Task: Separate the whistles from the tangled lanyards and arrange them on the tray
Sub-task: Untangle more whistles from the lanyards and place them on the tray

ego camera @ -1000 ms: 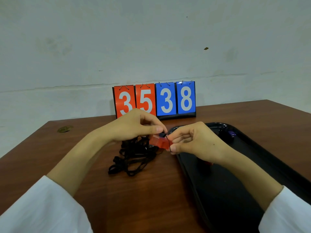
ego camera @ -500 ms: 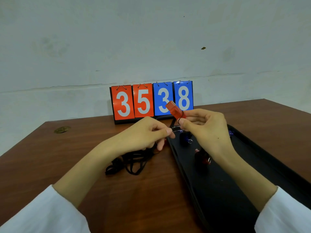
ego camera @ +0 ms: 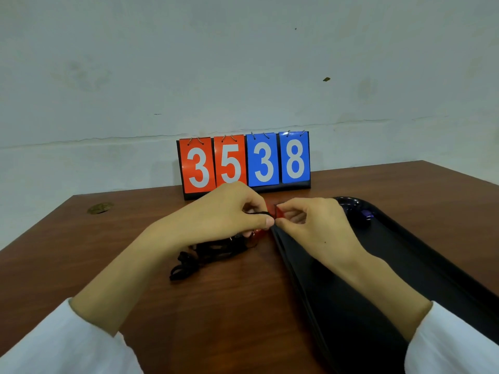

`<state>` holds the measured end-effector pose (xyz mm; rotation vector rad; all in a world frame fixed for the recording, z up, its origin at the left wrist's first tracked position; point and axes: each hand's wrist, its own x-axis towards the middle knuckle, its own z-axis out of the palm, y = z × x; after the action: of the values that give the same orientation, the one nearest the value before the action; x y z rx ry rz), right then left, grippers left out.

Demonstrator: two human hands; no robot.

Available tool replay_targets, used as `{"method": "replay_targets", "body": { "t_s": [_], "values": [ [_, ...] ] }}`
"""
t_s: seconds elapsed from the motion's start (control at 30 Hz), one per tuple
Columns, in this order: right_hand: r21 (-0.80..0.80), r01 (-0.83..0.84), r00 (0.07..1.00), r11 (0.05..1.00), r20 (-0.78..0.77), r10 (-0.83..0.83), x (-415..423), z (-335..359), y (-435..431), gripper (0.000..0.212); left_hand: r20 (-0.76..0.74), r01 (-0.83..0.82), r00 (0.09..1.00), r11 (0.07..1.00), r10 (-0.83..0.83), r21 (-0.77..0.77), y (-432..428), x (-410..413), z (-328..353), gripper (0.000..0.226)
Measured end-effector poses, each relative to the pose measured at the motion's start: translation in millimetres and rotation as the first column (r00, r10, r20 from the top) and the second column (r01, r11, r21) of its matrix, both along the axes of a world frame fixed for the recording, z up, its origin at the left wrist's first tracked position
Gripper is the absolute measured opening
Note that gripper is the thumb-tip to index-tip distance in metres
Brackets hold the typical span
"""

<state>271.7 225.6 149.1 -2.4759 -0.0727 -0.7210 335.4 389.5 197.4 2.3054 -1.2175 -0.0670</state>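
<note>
2 hands [ego camera: 229, 211] [ego camera: 318, 228]: 1 whistle [ego camera: 279, 211], 1 lanyard [ego camera: 258, 212]

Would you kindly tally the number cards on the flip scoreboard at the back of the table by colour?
Red cards: 2 (showing 3 and 5)
Blue cards: 2 (showing 3 and 8)
Total: 4

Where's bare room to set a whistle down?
Black plastic tray: bare floor between right forearm and right rim, nearer than purple whistle. Brown wooden table: bare between forearms. Crowded: left hand and right hand pinching tangled black lanyards, red whistle.
</note>
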Motion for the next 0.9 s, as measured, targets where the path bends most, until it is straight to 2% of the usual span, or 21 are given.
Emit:
{"method": "replay_targets", "body": {
  "t_s": [0.27, 0.43, 0.53, 0.7, 0.9],
  "values": [
    [-0.019, -0.247, 0.964, 0.969, -0.108, 0.244, -3, 0, 8, 0.027, -0.007, -0.063, 0.998, 0.998, 0.063, -0.018, 11, 11, 6, 0.017],
    [0.146, -0.275, 0.952, 0.95, -0.099, 0.29, -6, 3, 10, 0.028, -0.098, -0.049, 0.994, 0.998, 0.045, -0.033, 17, 19, 3, 0.018],
    [0.22, -0.285, 0.949, 0.933, -0.07, 0.306, -8, 5, 10, 0.026, -0.159, -0.04, 0.987, 0.998, 0.03, -0.058, 17, 19, 3, 0.03],
    [0.346, -0.315, 0.944, 0.884, 0.02, 0.329, -12, 11, 10, 0.028, -0.262, -0.053, 0.965, 0.995, 0.028, -0.09, 17, 17, 5, 0.032],
    [0.488, -0.293, 0.956, 0.823, 0.158, 0.247, -13, 14, 7, 0.03, -0.434, -0.018, 0.898, 0.983, -0.066, -0.185, 10, 8, 0, 0.039]
  ]
}}
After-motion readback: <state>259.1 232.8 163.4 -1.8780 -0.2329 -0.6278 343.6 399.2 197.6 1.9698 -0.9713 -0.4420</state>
